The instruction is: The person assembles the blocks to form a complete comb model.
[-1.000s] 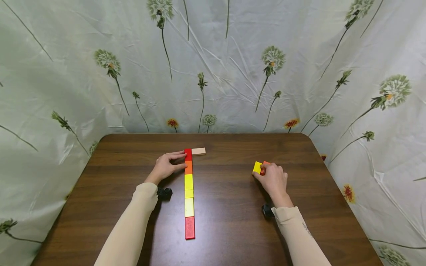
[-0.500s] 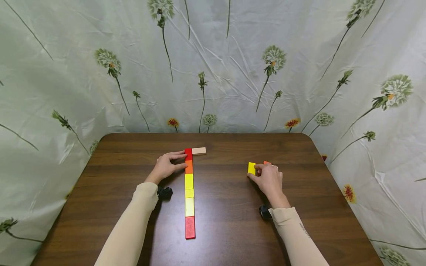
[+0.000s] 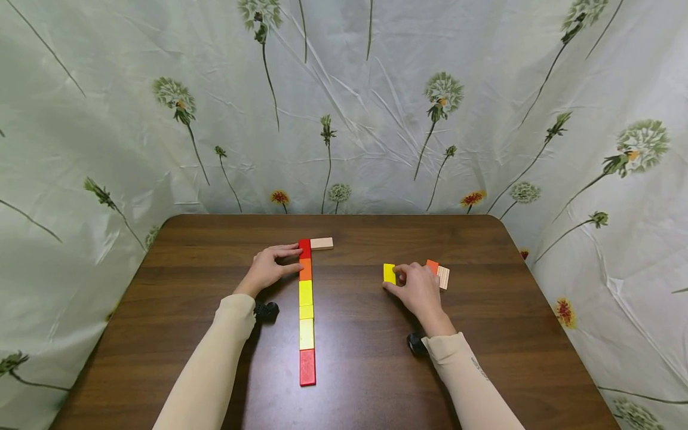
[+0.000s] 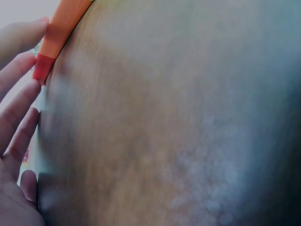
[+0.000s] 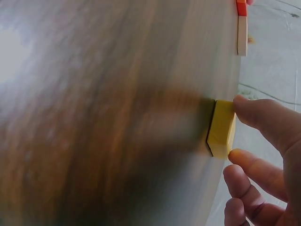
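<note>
A straight column of blocks runs toward the viewer: a red block (image 3: 304, 248), an orange block (image 3: 306, 269), several yellow ones (image 3: 306, 292) and a second red block (image 3: 307, 367) at the near end. My left hand (image 3: 271, 272) rests against the column's left side; its thumb touches the orange block (image 4: 66, 28) and its extended fingers touch the far red block (image 4: 43, 68). Over to the right, my right hand (image 3: 421, 289) pinches a separate yellow block (image 3: 389, 273) between thumb and index finger. That yellow block (image 5: 221, 129) is low at the tabletop in the right wrist view.
A plain wood block (image 3: 322, 243) lies crosswise at the column's far end, on its right. Behind the right hand are an orange block (image 3: 432, 266) and another plain wood block (image 3: 443, 277). The brown table (image 3: 355, 334) meets a flowered curtain (image 3: 376, 149) at its back edge.
My right hand has moved left with the yellow block, away from the orange and wood blocks, which are now more exposed. The left hand has stayed in place.
</note>
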A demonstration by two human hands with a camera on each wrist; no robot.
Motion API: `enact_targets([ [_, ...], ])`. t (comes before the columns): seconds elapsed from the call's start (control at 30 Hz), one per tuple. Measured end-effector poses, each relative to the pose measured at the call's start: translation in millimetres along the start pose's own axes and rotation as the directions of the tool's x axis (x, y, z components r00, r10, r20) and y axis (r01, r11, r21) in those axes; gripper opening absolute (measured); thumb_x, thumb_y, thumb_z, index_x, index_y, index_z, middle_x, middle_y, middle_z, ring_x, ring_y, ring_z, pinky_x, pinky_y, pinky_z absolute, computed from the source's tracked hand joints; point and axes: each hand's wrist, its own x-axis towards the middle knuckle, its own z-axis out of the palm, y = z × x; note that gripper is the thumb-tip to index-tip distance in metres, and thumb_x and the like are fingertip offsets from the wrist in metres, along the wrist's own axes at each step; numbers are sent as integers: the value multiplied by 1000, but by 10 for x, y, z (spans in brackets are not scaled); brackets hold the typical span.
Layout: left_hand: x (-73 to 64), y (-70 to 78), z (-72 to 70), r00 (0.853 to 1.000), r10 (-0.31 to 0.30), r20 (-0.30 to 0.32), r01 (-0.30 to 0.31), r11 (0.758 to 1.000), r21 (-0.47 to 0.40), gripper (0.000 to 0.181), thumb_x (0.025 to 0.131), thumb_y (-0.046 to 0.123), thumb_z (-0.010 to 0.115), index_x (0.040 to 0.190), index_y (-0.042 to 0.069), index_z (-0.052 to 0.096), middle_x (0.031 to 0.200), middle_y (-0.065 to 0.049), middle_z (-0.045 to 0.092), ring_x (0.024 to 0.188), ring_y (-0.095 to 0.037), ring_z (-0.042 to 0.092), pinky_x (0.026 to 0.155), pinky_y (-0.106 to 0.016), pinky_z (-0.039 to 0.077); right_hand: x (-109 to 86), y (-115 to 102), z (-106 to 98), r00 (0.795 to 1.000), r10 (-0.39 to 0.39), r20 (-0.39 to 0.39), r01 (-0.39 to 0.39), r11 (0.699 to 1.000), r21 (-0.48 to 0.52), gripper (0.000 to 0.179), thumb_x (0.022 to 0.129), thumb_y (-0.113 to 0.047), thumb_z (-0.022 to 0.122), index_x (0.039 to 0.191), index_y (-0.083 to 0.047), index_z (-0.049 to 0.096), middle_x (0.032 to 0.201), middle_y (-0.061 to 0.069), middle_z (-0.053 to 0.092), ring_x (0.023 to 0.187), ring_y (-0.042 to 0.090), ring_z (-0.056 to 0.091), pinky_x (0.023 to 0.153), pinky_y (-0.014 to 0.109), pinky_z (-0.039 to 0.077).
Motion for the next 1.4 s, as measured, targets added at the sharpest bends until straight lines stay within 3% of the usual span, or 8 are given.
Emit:
enact_targets([
  [0.2, 4, -15, -5, 1000, 8, -5, -8, 1000, -3, 54, 93, 37, 84, 143, 20, 72, 161, -7, 57, 155, -39, 41, 127, -73, 8, 23, -87, 40, 999, -19, 27, 19, 1000, -10, 46, 86, -43, 90, 121, -14, 80, 93, 1, 64, 95, 30, 55, 79, 42, 36],
  [0.53, 16, -42, 8, 1000, 8, -13, -9, 1000, -14, 55, 92, 38, 85, 143, 20, 72, 161, -11, 57, 155, -39, 43, 128, -72, 11, 66, -152, 24, 994, -54, 95, 50, 998, 47, 42, 89, -26, 85, 129, -17, 78, 101, 3, 67, 98, 28, 52, 79, 41, 34],
  [0.8, -2, -57, 12, 1000, 6, -10, -6, 1000, -5, 55, 92, 38, 85, 143, 20, 72, 161, -11, 57, 155, -40, 42, 127, -73, 9, 9, -80, 19, 998, 0, 61, -1, 1000, 20, 41, 85, -42, 90, 114, -14, 79, 92, 1, 63, 89, 25, 51, 77, 38, 35],
  [1.07, 16, -83, 29, 1000, 0, -12, -1, 1000, -15, 56, 92, 41, 85, 143, 21, 73, 162, -11, 56, 155, -38, 42, 127, -71, 12, 63, -63, 35, 999, 3, 37, -3, 1000, 9, 28, 84, -34, 88, 98, -12, 79, 88, 1, 66, 89, 26, 56, 80, 42, 44],
  [1.4, 17, -79, 24, 1000, 7, -14, -7, 1000, -19, 56, 91, 41, 86, 142, 22, 73, 161, -11, 57, 155, -37, 44, 127, -69, 19, 330, -277, 50, 993, -106, 51, 106, 994, 3, 26, 85, -33, 85, 100, -13, 79, 88, 0, 66, 92, 25, 58, 84, 43, 44],
])
